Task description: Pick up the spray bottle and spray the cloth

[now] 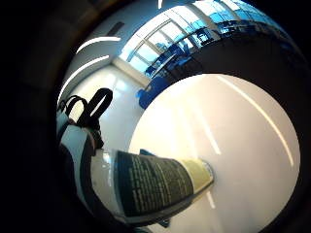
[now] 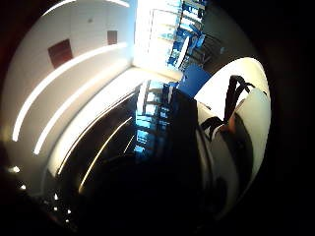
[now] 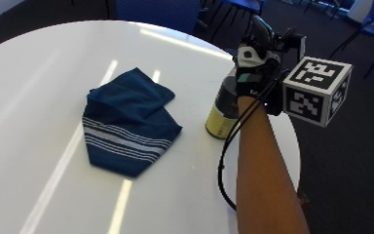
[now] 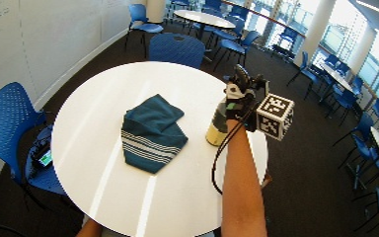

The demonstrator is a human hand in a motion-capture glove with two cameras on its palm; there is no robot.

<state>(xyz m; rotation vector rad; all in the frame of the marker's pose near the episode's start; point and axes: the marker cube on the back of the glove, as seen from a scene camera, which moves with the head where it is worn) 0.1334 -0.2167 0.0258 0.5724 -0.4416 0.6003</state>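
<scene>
A blue chair stands at the far left of the wide outside view, just off the rim of the round white bench, well away from the right hand. On the bench, to the left of that hand and clearly apart from it, lies the cloth, a dark blue folded piece with pale stripes across its nearer end, flat on the surface with one corner pointing toward the bottle. Bare white benchtop shows between the cloth and the bottle.

Further right stands the spray bottle, upright near the bench's right edge, its base on the surface; its lower part is yellow and its upper body is dark with a printed label. The right hand in its black glove is at the upper part of the bottle, reaching in from the right with the bare forearm stretched back over the bench edge. The little-finger-side palm view has the labelled bottle filling the space beside the palm, with the bench spreading beyond it. The hand appears to wrap round the bottle's neck, though the fingers themselves are mostly hidden behind the glove's back.

Beyond the hand, past the far rim, another blue chair stands on the dark floor.
</scene>
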